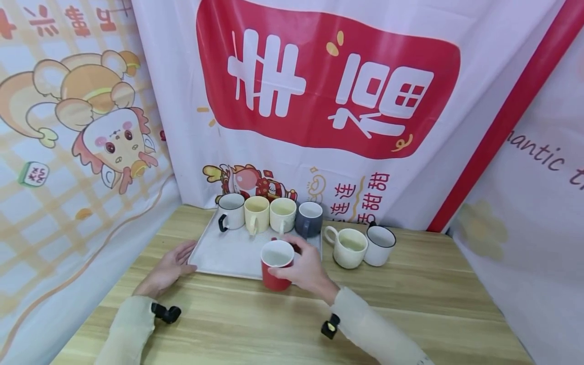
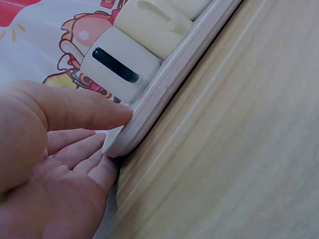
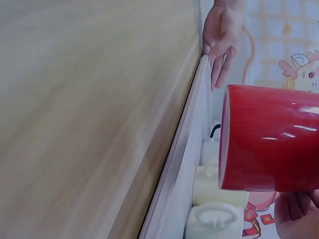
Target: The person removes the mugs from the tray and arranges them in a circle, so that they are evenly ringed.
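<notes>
My right hand grips a red mug with a white inside, thumb on the near side and fingers round the far side. The mug is upright, over the front edge of a pale rectangular tray; the right wrist view shows a gap between its base and the tray. At the tray's front left corner, my left hand holds the rim, thumb on top and fingers beside and beneath it. Along the tray's back stand a white mug with black handle, a yellow mug, a cream mug and a dark grey mug.
Right of the tray, a speckled cream mug and a white mug with a dark rim stand close together on the wooden table. Printed cloth hangs behind the table's back edge, with more cloth on both sides.
</notes>
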Tool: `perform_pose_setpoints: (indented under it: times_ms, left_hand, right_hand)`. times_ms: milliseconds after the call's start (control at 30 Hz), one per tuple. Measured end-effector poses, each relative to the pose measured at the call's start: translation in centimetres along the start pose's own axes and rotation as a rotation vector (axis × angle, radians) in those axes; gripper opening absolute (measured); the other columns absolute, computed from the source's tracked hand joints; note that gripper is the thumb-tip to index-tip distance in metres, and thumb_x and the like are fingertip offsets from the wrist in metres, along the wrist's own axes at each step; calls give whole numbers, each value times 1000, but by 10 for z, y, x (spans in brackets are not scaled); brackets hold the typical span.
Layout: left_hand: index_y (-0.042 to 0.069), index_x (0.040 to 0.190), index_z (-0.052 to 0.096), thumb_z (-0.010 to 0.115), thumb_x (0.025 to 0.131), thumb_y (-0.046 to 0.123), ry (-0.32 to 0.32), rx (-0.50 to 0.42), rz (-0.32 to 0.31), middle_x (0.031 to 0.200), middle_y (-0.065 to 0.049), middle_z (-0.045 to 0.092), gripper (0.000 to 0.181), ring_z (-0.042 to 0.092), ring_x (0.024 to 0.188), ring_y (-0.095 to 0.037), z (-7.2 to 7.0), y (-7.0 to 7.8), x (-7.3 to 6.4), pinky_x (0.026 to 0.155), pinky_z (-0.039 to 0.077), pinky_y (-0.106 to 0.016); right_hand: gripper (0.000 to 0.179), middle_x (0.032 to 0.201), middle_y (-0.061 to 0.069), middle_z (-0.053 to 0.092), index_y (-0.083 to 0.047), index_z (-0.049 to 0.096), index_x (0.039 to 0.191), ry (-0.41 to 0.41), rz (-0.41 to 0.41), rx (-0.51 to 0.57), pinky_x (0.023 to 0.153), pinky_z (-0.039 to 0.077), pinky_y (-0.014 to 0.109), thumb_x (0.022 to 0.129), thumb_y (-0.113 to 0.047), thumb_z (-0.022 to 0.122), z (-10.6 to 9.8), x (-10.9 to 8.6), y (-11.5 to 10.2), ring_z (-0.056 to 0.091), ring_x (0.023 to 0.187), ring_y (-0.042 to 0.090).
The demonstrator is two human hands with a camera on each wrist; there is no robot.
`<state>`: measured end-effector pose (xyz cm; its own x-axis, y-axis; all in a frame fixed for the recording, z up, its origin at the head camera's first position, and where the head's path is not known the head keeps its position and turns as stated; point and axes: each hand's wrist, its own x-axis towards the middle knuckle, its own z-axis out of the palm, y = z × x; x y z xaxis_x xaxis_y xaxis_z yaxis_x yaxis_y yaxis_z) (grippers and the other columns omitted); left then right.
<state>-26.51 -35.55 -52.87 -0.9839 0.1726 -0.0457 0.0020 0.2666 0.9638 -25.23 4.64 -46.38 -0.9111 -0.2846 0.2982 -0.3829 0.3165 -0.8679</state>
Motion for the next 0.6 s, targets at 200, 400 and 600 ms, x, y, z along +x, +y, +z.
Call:
perform_pose_setpoints:
  times_ms: [200, 400, 600]
  left_hand:
    - [-6, 167, 7, 63, 95, -5, 5, -2, -30, 175, -30, 8, 91, 8, 163, -48, 1, 2, 2, 134, 13, -59]
    - [-5, 167, 6, 63, 95, -5, 9, 13, -38, 175, -30, 9, 92, 10, 163, -49, 0, 0, 3, 134, 14, -59]
    - [-5, 167, 7, 65, 95, -4, 7, 18, -35, 175, -30, 10, 93, 11, 162, -49, 0, -3, 2, 133, 14, -60]
  right_hand:
    - [72, 119, 6, 74, -10, 67, 130, 64, 44, 14, 98, 62, 32, 66, -14, 99, -50, -38, 0, 69, 107, 20]
    - [71, 121, 8, 74, -11, 68, 132, 130, 60, -30, 96, 62, 24, 68, -12, 99, -101, -71, 9, 70, 108, 23]
    - [67, 125, 10, 74, -11, 68, 133, 230, 131, -151, 91, 62, 20, 73, -19, 98, -149, -93, 16, 69, 107, 21]
